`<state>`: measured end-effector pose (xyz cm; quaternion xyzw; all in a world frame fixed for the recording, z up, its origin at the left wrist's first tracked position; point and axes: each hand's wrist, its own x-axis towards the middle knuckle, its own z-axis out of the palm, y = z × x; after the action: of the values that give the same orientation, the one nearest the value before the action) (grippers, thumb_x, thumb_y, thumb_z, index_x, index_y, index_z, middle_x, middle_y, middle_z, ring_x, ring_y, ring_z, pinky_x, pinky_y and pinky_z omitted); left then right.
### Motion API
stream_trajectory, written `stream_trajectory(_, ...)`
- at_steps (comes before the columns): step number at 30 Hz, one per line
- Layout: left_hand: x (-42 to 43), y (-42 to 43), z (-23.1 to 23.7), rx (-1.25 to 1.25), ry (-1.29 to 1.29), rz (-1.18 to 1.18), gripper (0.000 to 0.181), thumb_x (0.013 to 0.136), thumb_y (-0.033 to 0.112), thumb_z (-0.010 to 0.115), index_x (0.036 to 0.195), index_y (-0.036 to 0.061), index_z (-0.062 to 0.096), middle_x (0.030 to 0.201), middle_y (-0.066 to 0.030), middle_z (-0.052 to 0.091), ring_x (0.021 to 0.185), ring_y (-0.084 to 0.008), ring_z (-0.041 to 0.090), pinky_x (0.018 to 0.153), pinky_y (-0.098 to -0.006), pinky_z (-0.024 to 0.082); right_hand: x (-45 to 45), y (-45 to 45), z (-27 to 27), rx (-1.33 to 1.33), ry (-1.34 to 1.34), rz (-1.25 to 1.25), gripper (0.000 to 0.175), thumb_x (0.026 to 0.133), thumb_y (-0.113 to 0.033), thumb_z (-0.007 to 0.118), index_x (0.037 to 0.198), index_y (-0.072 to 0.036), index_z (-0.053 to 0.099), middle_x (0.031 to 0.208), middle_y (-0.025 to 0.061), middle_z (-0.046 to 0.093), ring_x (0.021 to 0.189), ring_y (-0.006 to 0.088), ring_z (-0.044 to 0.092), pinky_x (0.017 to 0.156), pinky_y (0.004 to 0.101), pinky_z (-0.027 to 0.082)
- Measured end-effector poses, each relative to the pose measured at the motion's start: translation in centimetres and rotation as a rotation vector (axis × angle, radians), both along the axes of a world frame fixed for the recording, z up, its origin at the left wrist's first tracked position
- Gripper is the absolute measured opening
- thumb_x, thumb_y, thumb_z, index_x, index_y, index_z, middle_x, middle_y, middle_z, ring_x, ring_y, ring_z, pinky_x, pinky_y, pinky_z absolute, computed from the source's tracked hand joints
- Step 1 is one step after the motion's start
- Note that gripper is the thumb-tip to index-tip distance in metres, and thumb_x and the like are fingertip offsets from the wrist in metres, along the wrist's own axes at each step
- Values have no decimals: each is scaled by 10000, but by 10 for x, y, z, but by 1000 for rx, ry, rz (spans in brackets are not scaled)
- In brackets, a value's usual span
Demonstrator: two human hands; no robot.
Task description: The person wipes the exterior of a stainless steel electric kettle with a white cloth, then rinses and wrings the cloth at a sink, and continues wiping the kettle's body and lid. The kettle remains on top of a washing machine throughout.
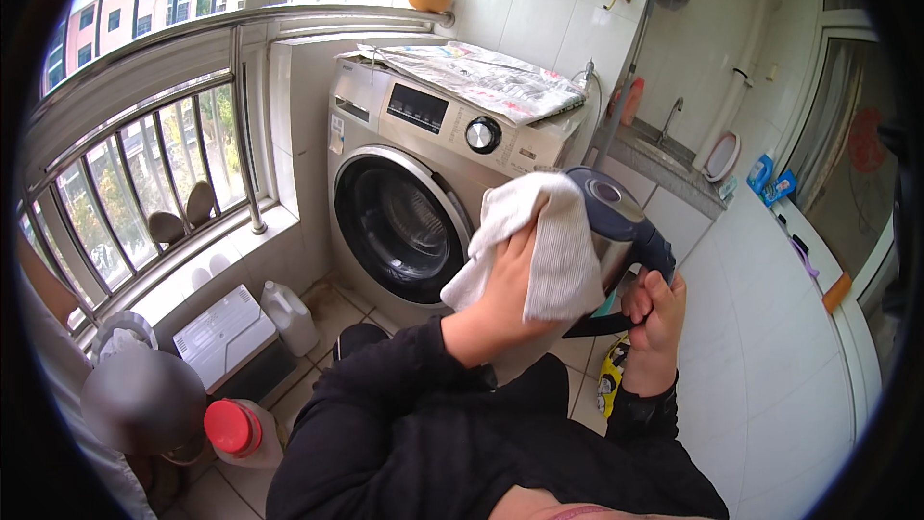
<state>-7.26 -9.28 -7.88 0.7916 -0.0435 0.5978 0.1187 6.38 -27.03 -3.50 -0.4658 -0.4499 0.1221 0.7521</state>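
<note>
An electric kettle (610, 260) with a dark blue lid and metal body is held up in front of me, to the right of the middle. My right hand (653, 310) is closed around its dark handle (653, 249). Under my left hand (505, 292), a white ribbed cloth (567, 253) is pressed against the near side of the kettle. Cloth and hand hide much of the kettle's body. The fingertips of my left hand are partly tucked under a fold of the cloth.
A front-loading washing machine (408, 209) stands ahead, with a printed sheet (476, 79) on top. At left are a metal railing (238, 123), a white jug (289, 318), a grey-white box (227, 336) and a red-lidded jar (234, 426). A sink counter (653, 152) lies at right.
</note>
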Motion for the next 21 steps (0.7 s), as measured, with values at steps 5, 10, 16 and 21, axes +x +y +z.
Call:
stream_trajectory(5,-8,1,-61,406,-88,88,557,817,354,665,1315,106,687,1430,-260,560,1384,-465,469,1198,-624,250,1,-3,-6,4,28,38,375,936,-390,765,828,-87,572,512,-57,435,388,72,384,407,249,316)
stream_trajectory(10,-16,1,-56,385,-75,82,608,799,330,637,1314,7,653,1436,-268,550,1337,-440,525,1156,-622,310,2,-2,-14,6,46,69,380,939,-399,757,830,-84,575,510,-59,431,387,73,392,408,250,316)
stream_trajectory(16,-14,14,-12,43,-54,-90,666,757,319,798,1320,13,617,1366,-287,551,1329,-520,467,1138,-619,322,-2,1,-21,-26,44,95,388,931,-402,757,809,-84,571,508,-63,420,386,73,389,409,251,315)
stream_trajectory(21,-11,7,-54,-44,-10,4,714,823,368,724,1400,-20,557,1497,-328,436,1402,-553,367,1183,-651,229,1,0,-24,-12,56,52,362,924,-374,754,809,-84,571,509,-62,418,387,75,391,413,257,327)
